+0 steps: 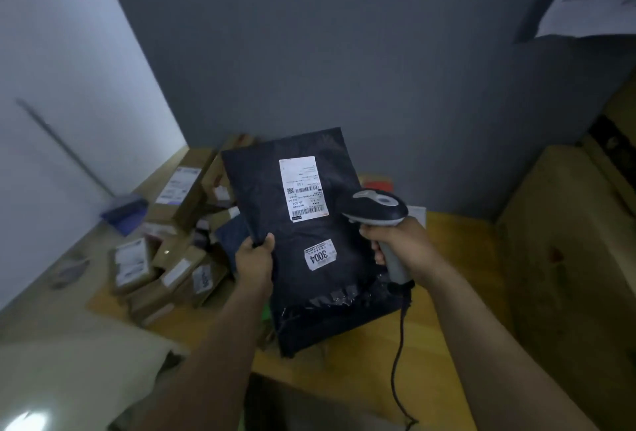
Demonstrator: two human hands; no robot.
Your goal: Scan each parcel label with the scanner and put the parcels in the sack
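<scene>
**Step in hand: scan of label.**

1. Parcel (296,296): dark plastic mailer, held over the middle of the desk (447,327), tilted w/ its printed face toward the person. Lower end is close to the desk's near edge; contact w/ the desk cannot be told.
2. L hand (256,260): pinches the parcel's left edge, thumb on the front face, other fingers behind and hidden. Probable reason: an edge grip leaves the label (303,188) uncovered and the face flat.
3. R hand (399,241): fingers curled round the scanner (377,205) handle, head aimed at the label from the right, near the parcel face. Trigger state: cannot tell. No beam visible on the barcodes.
4. Cable (399,355) hangs from the handle toward the near edge, w/ slack.
5. Sticker (320,254) marked "3004" sits below the label; prob. not the scan target.
6. Boxes (179,196): unsorted pile at the desk's left side and back-left corner, presumably awaiting scan.
7. Sack: not identifiable in view.
</scene>
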